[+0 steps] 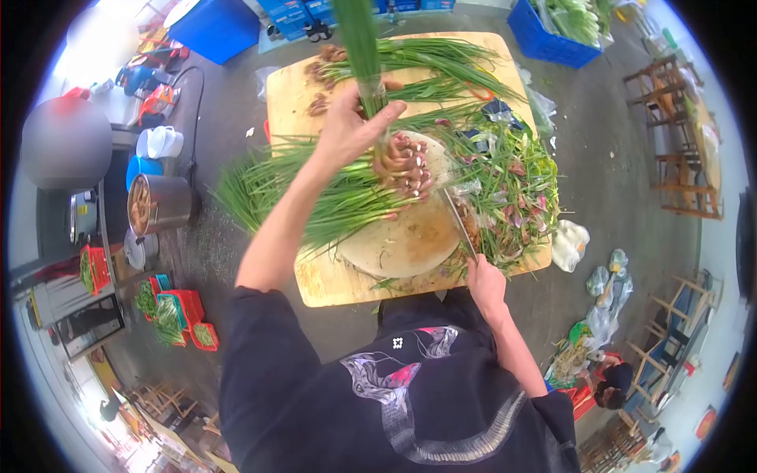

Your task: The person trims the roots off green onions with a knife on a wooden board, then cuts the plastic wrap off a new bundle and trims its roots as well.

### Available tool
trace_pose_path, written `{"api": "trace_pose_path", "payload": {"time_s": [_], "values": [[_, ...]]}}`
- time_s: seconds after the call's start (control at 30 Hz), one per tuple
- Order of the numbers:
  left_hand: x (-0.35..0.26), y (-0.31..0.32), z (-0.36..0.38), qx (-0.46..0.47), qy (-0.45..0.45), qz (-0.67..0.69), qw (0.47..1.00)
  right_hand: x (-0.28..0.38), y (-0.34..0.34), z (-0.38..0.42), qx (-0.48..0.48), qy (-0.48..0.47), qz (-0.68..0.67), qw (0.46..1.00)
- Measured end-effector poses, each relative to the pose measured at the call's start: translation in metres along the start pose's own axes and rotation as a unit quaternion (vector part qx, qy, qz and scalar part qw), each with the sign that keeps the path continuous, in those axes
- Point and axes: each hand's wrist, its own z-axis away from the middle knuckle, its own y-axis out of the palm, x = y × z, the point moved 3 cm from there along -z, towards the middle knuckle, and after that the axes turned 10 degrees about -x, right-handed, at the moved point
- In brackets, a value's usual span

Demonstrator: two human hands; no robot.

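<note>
My left hand (352,126) is wrapped round a bunch of long green stalks (360,47), whose reddish-white bulb ends (406,167) point down over the round cutting board (394,248). In my right hand (485,284) is the handle of a knife (459,221), its blade angled up and left at the board's right edge. More green stalks (276,185) lie across the left side of the board, partly under my left forearm. A heap of loose leaves and trimmings (516,185) sits right of the board. Further bundles (441,57) lie at the far side.
All this rests on a wooden table (323,288). Around it on the floor are a blue crate of greens (552,39), a metal pot (162,205), red baskets (189,307) and plastic bags (569,244). A person (613,385) is at the lower right.
</note>
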Motion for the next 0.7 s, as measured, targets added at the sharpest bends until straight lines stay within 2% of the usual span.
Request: {"api": "trace_pose_path", "payload": {"time_s": [0.07,0.1,0.17,0.2,0.3,0.33,0.43,0.47,0.6,0.7], "values": [[-0.015,0.008,0.036,-0.036,-0.063,0.104,0.992,0.000,-0.001,0.000,0.005,-0.007,0.004,1.000],[-0.008,0.013,0.047,-0.063,-0.120,0.201,0.970,0.000,-0.001,-0.002,0.006,-0.009,0.005,1.000],[0.020,0.026,0.088,-0.114,-0.237,0.388,0.883,-0.001,0.001,0.000,0.010,-0.008,0.005,1.000],[0.019,0.028,0.104,-0.108,-0.269,0.380,0.878,-0.002,0.002,-0.003,0.011,-0.010,0.006,1.000],[0.004,0.028,0.144,-0.144,-0.282,0.469,0.824,-0.008,0.005,-0.005,0.007,-0.039,-0.007,0.999],[0.001,0.029,0.155,-0.152,-0.256,0.460,0.837,-0.009,0.006,-0.007,0.008,-0.045,-0.007,0.999],[-0.018,0.035,0.184,-0.189,-0.268,0.499,0.802,-0.012,0.001,-0.009,0.015,-0.071,-0.025,0.997],[-0.029,0.038,0.192,-0.229,-0.285,0.469,0.804,-0.016,0.003,-0.010,0.028,-0.065,-0.039,0.997],[-0.052,0.060,0.217,-0.287,-0.265,0.493,0.778,-0.031,0.007,-0.015,0.054,-0.061,-0.097,0.992],[-0.059,0.074,0.235,-0.322,-0.239,0.505,0.764,-0.025,-0.030,-0.008,0.048,-0.041,-0.191,0.979]]}}
